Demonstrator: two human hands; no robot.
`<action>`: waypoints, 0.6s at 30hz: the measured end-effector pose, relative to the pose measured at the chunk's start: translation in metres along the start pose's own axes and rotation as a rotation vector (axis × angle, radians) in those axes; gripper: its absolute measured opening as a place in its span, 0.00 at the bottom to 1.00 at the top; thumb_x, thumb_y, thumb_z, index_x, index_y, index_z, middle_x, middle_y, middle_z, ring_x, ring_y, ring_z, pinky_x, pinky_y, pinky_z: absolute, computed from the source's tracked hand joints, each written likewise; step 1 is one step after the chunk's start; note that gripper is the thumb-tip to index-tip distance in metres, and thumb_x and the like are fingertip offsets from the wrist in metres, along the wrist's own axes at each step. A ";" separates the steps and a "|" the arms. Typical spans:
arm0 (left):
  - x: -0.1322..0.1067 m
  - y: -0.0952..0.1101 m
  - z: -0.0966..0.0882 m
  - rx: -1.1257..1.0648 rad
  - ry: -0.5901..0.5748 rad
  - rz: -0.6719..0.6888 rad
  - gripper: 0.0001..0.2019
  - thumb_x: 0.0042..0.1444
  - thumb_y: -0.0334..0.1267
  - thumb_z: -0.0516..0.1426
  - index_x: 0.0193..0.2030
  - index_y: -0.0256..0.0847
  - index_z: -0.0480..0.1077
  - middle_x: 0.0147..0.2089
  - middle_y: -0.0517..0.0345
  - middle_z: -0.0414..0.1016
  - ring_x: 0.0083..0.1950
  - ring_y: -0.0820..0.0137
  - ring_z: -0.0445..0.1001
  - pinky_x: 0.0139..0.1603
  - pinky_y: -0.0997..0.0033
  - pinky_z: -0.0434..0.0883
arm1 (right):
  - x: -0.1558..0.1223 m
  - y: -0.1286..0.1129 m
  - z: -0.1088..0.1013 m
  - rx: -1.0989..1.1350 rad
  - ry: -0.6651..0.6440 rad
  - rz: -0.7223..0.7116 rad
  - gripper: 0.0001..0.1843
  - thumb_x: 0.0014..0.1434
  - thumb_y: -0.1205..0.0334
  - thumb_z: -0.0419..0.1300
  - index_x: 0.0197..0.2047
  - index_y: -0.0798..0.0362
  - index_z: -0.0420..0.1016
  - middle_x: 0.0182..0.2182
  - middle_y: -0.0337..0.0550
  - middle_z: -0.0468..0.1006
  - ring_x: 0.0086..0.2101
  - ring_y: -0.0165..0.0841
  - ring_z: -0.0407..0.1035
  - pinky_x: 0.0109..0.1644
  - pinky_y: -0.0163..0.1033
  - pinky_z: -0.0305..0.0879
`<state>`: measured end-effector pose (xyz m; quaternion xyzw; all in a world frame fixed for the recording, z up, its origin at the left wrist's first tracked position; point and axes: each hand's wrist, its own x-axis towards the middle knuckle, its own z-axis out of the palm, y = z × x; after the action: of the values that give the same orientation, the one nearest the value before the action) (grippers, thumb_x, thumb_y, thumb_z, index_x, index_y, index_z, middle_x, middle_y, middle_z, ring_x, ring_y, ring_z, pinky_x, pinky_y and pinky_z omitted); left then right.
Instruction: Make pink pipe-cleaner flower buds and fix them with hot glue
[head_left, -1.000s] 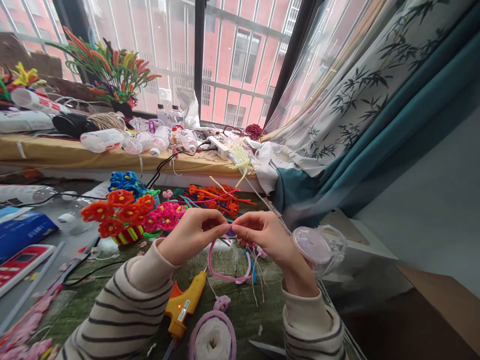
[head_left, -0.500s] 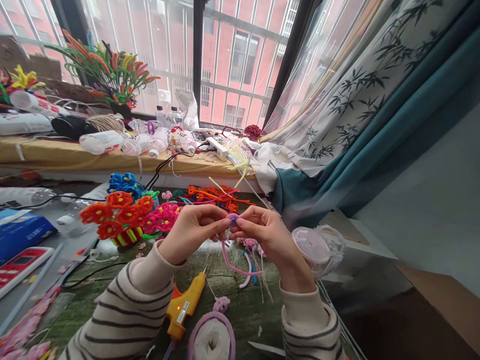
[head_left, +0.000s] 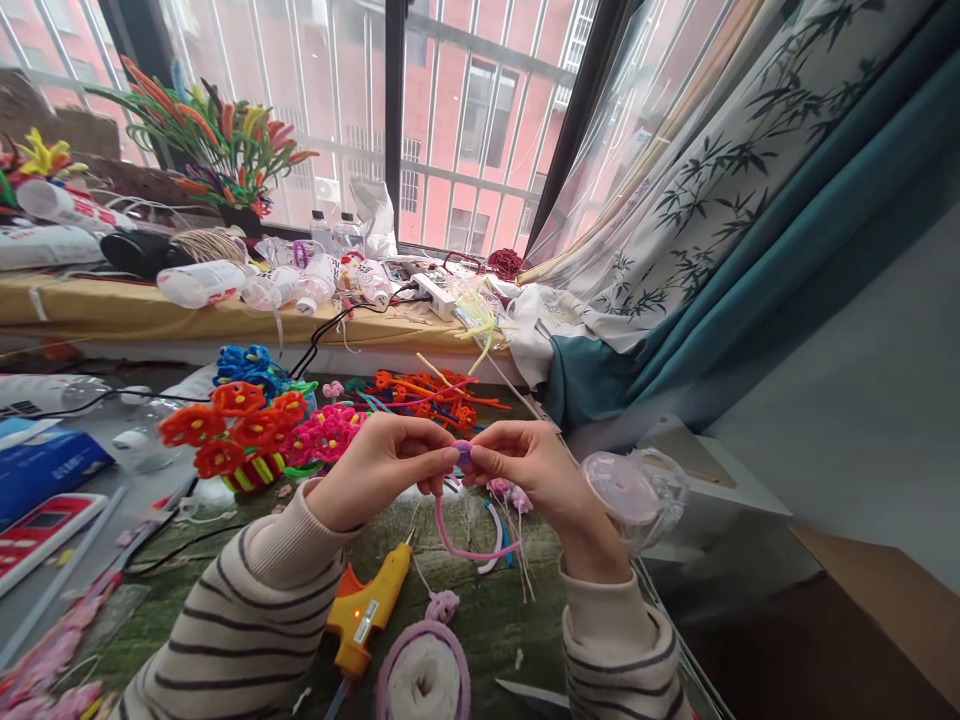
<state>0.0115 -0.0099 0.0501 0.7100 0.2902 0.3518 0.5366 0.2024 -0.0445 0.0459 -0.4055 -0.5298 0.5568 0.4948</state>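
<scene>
Green surface (head_left: 491, 620); mid-frame, left hand (head_left: 382, 462), right hand (head_left: 529, 465), fingers pinching purple piece (head_left: 463, 453), slightly lower than before; adjusting seems ongoing.

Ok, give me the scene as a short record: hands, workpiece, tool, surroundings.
Left hand: pinching purple piece
Right hand: pinching the same piece
Pink strip: curving below both hands
Glue gun: yellow, on table, small light lit
Fuzzy flowers: orange, blue, pink; left of the hands
Spool: clear, right of the right hand
</scene>
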 end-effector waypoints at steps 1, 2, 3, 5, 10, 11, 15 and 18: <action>0.000 -0.002 0.000 0.002 0.000 0.003 0.14 0.52 0.47 0.63 0.32 0.35 0.77 0.21 0.58 0.76 0.22 0.73 0.73 0.21 0.79 0.68 | 0.001 0.001 0.001 0.013 0.002 0.003 0.18 0.41 0.50 0.75 0.26 0.56 0.80 0.23 0.41 0.81 0.23 0.31 0.75 0.29 0.35 0.73; 0.001 -0.003 0.000 0.000 0.002 0.004 0.14 0.52 0.47 0.63 0.32 0.35 0.77 0.21 0.58 0.76 0.22 0.73 0.73 0.21 0.79 0.69 | 0.002 0.003 0.002 0.029 0.008 0.004 0.19 0.40 0.49 0.75 0.26 0.56 0.79 0.22 0.41 0.80 0.22 0.31 0.75 0.28 0.34 0.72; 0.001 -0.004 0.001 -0.006 0.008 0.007 0.15 0.52 0.47 0.64 0.32 0.35 0.77 0.21 0.58 0.76 0.22 0.74 0.73 0.21 0.79 0.69 | 0.004 0.005 0.003 0.044 0.011 0.002 0.20 0.39 0.49 0.75 0.25 0.56 0.78 0.22 0.40 0.80 0.22 0.30 0.74 0.27 0.34 0.71; 0.003 -0.006 0.001 -0.024 0.021 0.017 0.15 0.51 0.48 0.64 0.31 0.35 0.77 0.21 0.58 0.75 0.21 0.74 0.72 0.21 0.79 0.69 | 0.006 0.010 0.004 0.074 0.012 -0.010 0.21 0.39 0.48 0.75 0.24 0.56 0.77 0.20 0.39 0.79 0.21 0.29 0.73 0.26 0.33 0.69; 0.004 -0.008 0.002 -0.024 0.050 0.037 0.17 0.49 0.50 0.65 0.30 0.34 0.77 0.21 0.57 0.76 0.20 0.74 0.73 0.20 0.79 0.70 | 0.010 0.018 0.008 0.122 0.009 -0.022 0.23 0.40 0.45 0.74 0.24 0.55 0.73 0.19 0.37 0.77 0.20 0.28 0.71 0.25 0.32 0.65; 0.004 -0.009 0.002 -0.015 0.053 0.039 0.18 0.49 0.51 0.65 0.31 0.34 0.77 0.21 0.57 0.76 0.21 0.73 0.73 0.20 0.79 0.70 | 0.011 0.018 0.009 0.117 0.017 -0.018 0.23 0.40 0.44 0.74 0.24 0.55 0.73 0.19 0.37 0.76 0.20 0.28 0.71 0.25 0.32 0.64; 0.004 -0.011 0.001 0.001 0.065 0.043 0.17 0.50 0.51 0.64 0.31 0.35 0.77 0.21 0.57 0.76 0.21 0.73 0.73 0.19 0.79 0.70 | 0.011 0.017 0.012 0.090 0.033 -0.012 0.24 0.39 0.42 0.73 0.24 0.54 0.72 0.19 0.36 0.75 0.20 0.28 0.69 0.25 0.33 0.63; 0.004 -0.010 0.001 -0.018 0.064 0.039 0.16 0.50 0.49 0.65 0.30 0.35 0.77 0.22 0.57 0.76 0.21 0.73 0.73 0.20 0.79 0.70 | 0.011 0.017 0.012 0.080 0.041 -0.014 0.24 0.40 0.42 0.73 0.23 0.54 0.72 0.19 0.36 0.75 0.20 0.28 0.69 0.25 0.33 0.63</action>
<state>0.0142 -0.0052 0.0409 0.6990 0.2900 0.3876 0.5264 0.1864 -0.0350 0.0312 -0.3929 -0.4997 0.5658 0.5252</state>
